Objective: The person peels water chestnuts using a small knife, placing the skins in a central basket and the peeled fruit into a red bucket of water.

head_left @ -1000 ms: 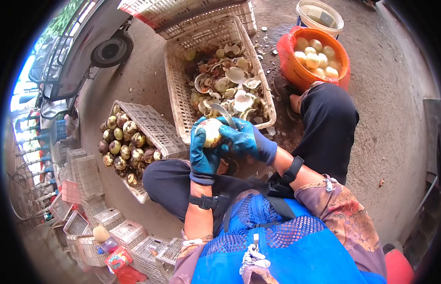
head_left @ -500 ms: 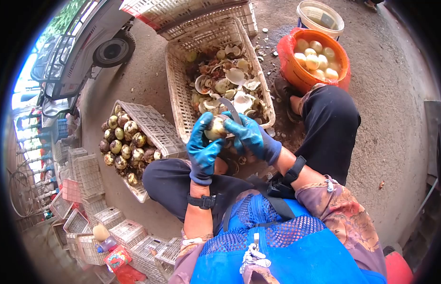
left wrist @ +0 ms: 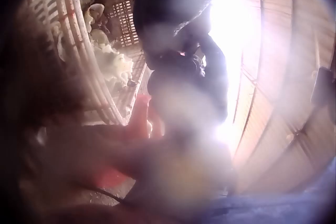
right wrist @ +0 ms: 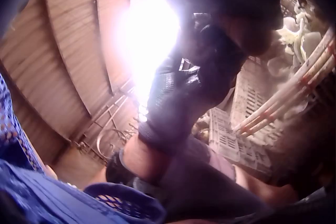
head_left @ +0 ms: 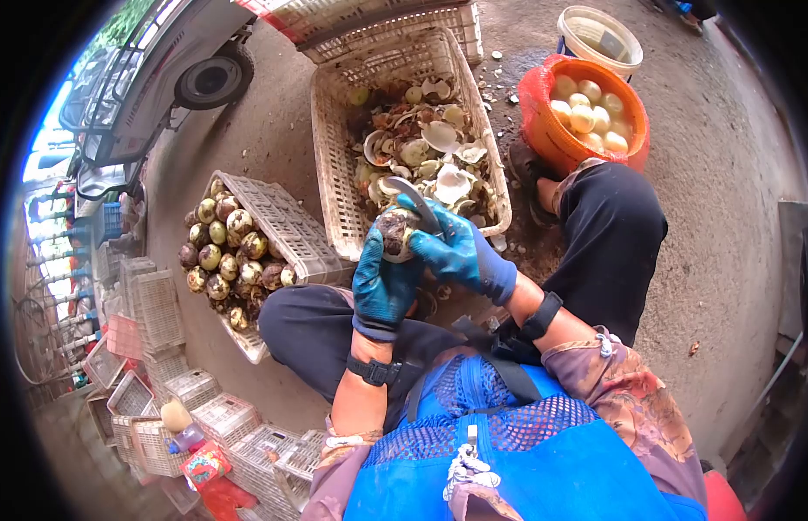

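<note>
In the head view my gloved left hand grips a round fruit or vegetable, its skin patched dark brown and pale. My gloved right hand holds a knife with a curved metal blade, its thumb near the round piece. Both hands meet over the near end of a pale plastic crate heaped with white and green peelings. Glare and dark blur hide most of the work in both wrist views, though gloved hands show as dark shapes in the right one.
To the left, a tipped crate spills unpeeled brown-and-green rounds. An orange tub at upper right holds peeled pale rounds in liquid, beside a white bucket. Stacked crates and a parked vehicle stand farther left.
The round piece has been turned in my left hand, from a pale peeled face to a brown, unpeeled side. The knife has shifted with my right hand and stays at the piece.
</note>
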Available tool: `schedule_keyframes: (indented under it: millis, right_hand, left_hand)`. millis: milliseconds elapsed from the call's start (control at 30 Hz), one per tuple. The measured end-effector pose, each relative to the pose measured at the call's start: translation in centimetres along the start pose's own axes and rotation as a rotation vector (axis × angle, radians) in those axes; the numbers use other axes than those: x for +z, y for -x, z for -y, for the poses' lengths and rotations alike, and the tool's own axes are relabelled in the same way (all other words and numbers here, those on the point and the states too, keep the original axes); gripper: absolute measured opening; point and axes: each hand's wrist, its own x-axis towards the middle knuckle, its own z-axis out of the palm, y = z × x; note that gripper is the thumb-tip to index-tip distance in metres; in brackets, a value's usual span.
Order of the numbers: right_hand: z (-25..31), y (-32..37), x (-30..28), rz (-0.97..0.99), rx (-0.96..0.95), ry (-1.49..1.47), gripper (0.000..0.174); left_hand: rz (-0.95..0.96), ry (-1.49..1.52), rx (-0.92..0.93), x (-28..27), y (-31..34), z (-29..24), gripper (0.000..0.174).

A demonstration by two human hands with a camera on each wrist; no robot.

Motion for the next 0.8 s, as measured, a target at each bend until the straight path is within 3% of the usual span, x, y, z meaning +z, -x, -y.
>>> schedule_keyframes:
  millis: [33, 67, 167, 200, 300, 333, 567, 800]
  right_hand:
    - [-0.6, -0.1, -0.2, -0.003, -0.038, 0.073, 0.054]
    - [-1.2, -0.2, -0.6, -0.031, -0.176, 0.355, 0.053]
    - [-1.1, 0.6, -1.0, -0.22, -0.142, 0.704, 0.05]
    - [-1.1, 0.8, -1.1, -0.179, -0.154, 0.817, 0.045]
    - [-0.9, 1.4, -1.5, -0.049, -0.195, 1.158, 0.032]
    - [-1.5, 1.5, -1.5, -0.028, -0.296, 1.23, 0.035]
    - [-2.0, 1.5, -1.3, 0.043, -0.298, 1.422, 0.044]
    - [-2.1, 1.7, -0.6, 0.077, -0.234, 1.481, 0.048]
  left_hand:
    - [-0.001, -0.019, 0.025, 0.0, 0.0, 0.0, 0.047]
    - [-0.111, -0.034, 0.084, 0.1, 0.0, 0.1, 0.048]
    - [-0.117, 0.067, -0.025, -0.7, -0.3, -1.2, 0.05]
    - [-0.254, -0.006, 0.002, -0.5, -0.4, -1.3, 0.055]
    - [-0.293, -0.064, 0.002, -0.6, -0.1, -1.7, 0.057]
    - [-0.371, -0.062, 0.016, 0.0, -0.1, -1.5, 0.057]
    - [-0.436, -0.04, 0.037, 0.5, -0.3, -1.2, 0.059]
    - [-0.491, -0.053, 0.062, -0.1, -0.5, -1.2, 0.045]
